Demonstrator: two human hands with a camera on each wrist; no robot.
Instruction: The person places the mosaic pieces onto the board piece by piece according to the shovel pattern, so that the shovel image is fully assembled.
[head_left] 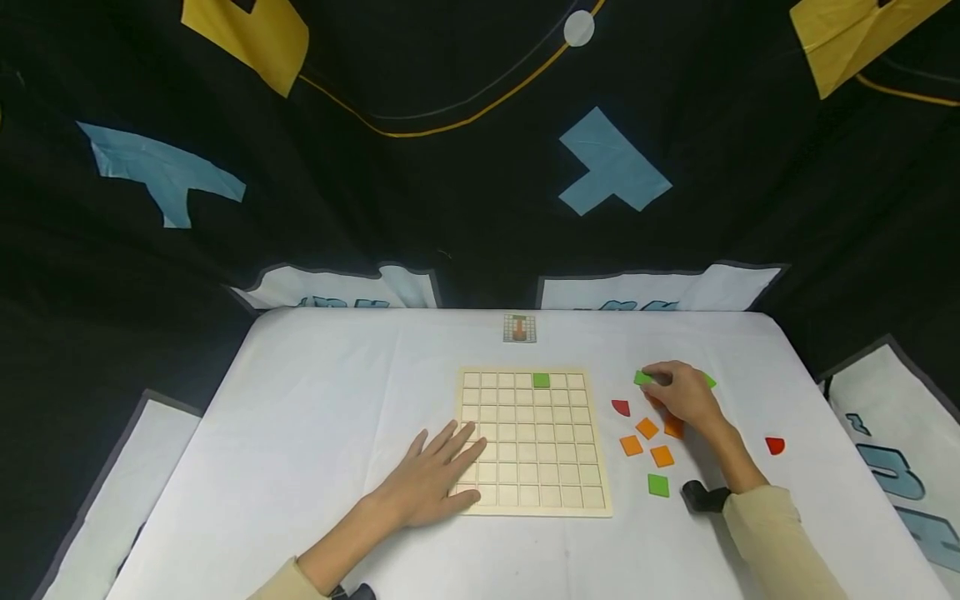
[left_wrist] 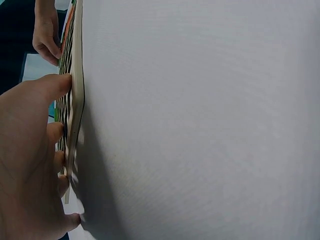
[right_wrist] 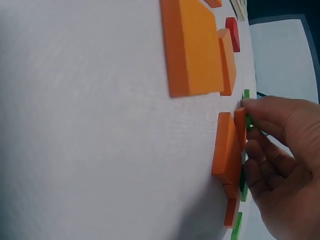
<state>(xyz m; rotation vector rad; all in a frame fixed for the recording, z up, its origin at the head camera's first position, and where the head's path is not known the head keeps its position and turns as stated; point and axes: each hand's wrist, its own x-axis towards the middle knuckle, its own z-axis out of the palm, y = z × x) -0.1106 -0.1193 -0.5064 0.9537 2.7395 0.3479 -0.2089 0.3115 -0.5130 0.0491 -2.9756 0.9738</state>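
A pale wooden grid board (head_left: 527, 434) lies on the white table, with one green square tile (head_left: 541, 381) in its top row. My left hand (head_left: 435, 475) rests with spread fingers on the board's left lower part; the left wrist view shows its thumb (left_wrist: 60, 86) on the board's edge. To the right of the board, my right hand (head_left: 684, 396) pinches a green tile (head_left: 642, 377) between thumb and fingers, low over the table. Orange square tiles (head_left: 647, 428) lie under and in front of this hand, some partly hidden by it.
Another green tile (head_left: 658, 485) lies nearer the front. Red rounded pieces (head_left: 621, 407) lie beside the board and farther right (head_left: 776, 446). A small picture card (head_left: 519, 328) sits behind the board. Dark cloth with coloured shapes hangs behind the table.
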